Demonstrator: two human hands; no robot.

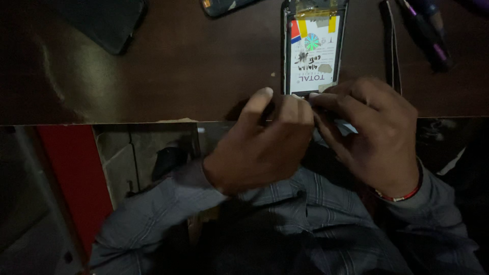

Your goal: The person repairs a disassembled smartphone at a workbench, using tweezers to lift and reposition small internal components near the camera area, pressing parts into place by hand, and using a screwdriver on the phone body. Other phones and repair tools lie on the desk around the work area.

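Both hands pinching at the near end of the opened phone (315, 48), at the desk edge (153, 121).
Left hand (260, 147) and right hand (372, 135) are curled on something small there (hidden, can't tell what). Risk I see: a slip there tears the battery (311, 61) label; tools (425, 30) lie right of the phone.

Grey plaid sleeves (153, 214), red wrist band (402, 196)

Dark, smooth, faintly glossy wood-look table top (168, 66), chipped pale along its near edge. On that table, an opened phone (315, 48) with a glossy paper-labelled battery, yellow shiny tape strips and a dark plastic frame. Below the table edge, soft matt checked cloth sleeves (153, 219).
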